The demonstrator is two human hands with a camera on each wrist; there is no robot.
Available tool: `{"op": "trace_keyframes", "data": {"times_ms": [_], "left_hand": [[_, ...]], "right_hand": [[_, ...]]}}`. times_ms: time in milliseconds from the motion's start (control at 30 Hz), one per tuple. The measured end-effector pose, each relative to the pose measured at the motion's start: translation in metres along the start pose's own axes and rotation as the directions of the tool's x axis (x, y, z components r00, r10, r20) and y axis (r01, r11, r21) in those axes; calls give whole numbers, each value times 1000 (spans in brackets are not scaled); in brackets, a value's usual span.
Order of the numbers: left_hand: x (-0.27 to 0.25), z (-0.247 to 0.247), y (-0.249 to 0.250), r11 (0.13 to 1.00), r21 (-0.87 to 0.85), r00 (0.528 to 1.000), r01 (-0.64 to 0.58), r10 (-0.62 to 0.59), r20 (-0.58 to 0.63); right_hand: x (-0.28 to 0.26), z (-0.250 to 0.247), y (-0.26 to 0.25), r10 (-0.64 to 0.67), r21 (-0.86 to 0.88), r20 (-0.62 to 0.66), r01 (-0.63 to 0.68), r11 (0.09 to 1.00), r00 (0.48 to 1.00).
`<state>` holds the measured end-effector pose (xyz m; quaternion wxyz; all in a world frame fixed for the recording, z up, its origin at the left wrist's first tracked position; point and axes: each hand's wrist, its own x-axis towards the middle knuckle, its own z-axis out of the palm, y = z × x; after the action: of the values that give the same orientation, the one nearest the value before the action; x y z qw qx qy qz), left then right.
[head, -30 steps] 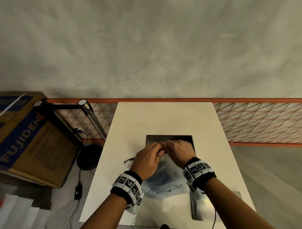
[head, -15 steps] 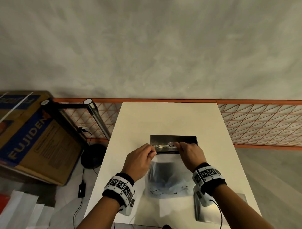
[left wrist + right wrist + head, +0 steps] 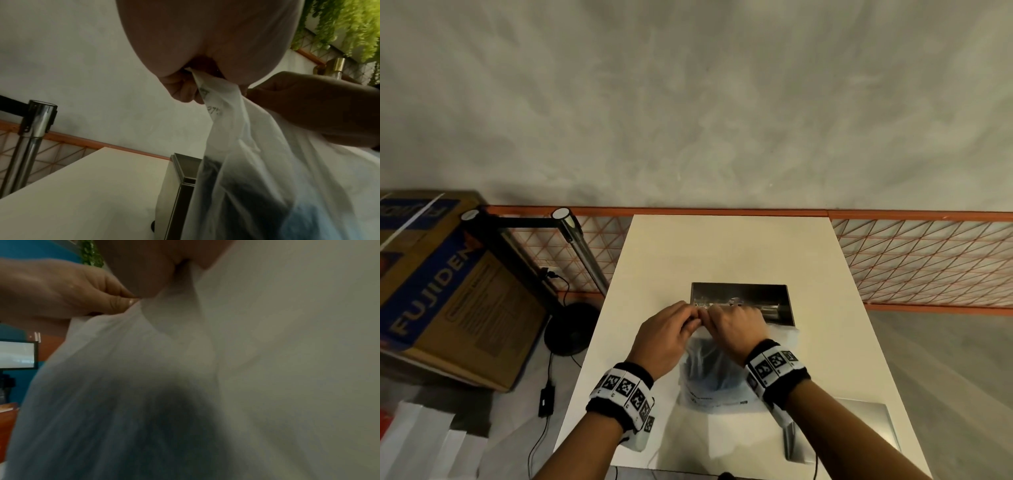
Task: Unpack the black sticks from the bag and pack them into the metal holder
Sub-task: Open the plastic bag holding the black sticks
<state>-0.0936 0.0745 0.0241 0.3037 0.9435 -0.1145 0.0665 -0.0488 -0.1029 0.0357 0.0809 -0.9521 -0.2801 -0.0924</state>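
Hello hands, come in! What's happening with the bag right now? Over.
Left hand and right hand both pinch the bag top, close together. Black sticks inside the bag. Metal holder waits just beyond. Nothing in the way.

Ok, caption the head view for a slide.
Left hand and right hand pinch the plastic bag top before the metal holder.

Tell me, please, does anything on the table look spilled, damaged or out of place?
Nothing stands out. Both hands, left and right, pinch the plastic bag's top; the metal holder sits square behind it.
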Motion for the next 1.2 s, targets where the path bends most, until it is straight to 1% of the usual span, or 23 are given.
{"op": "trace_keyframes", "data": {"times_ms": [100,233,333,433,500,600,800,1067,1200], "left_hand": [[-5,-3,-3,999,51,1000,15,-14,-14],[-13,-7,-9,998,15,997,60,-60,-46],[-18,-11,-14,994,-80,996,69,-73,-56],[-19,-15,-19,989,-121,993,85,-94,-68],[-19,-17,-22,987,-129,992,94,-104,-76],[-19,-19,-25,982,-155,991,109,-119,-61],[-21,-22,-25,960,-203,978,192,-204,-41],[-20,-28,-24,946,-221,966,239,-255,-50],[-20,-31,-24,953,-219,974,210,-224,-40]], "right_hand": [[1,0,1,-28,-3,-11,28,1000,1000],[1,0,6,-73,70,-2,73,995,997],[1,-3,7,-44,115,105,31,993,994],[2,-5,9,-23,117,133,8,993,991],[3,-5,10,11,134,148,-31,991,989],[4,-2,11,27,138,183,-52,989,983],[4,-1,13,43,142,194,-71,987,980],[6,1,15,25,146,213,-58,988,977],[8,1,14,-13,146,199,-16,989,980]]}}
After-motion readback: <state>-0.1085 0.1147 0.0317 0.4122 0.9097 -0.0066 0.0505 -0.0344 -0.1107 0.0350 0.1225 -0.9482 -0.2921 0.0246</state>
